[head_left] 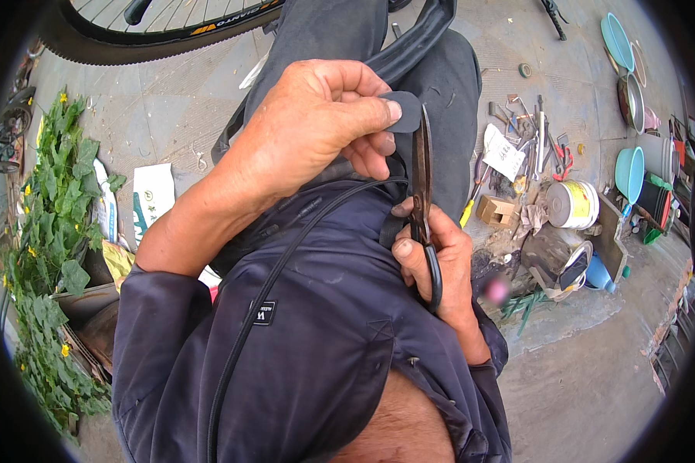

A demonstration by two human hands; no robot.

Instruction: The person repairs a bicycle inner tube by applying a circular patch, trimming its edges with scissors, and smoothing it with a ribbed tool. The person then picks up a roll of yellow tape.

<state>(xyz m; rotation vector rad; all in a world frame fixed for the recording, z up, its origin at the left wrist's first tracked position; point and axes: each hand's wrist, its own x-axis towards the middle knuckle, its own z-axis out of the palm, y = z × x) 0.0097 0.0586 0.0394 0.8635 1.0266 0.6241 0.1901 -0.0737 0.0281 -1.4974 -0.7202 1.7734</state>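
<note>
Between the thumb and fingers of my left hand is a small dark rubber piece with rounded corners. My right hand grips scissors by their black handles. Their rusty blades point away from me and lie close together, with the tips beside the rubber piece's right edge; I cannot tell whether they touch it. A black bicycle inner tube drapes over my legs beyond my left hand.
A bicycle wheel stands at the upper left. Hand tools are scattered on the floor at right, near a small cardboard box, a white bucket and blue-green basins. Leafy plants line the left side.
</note>
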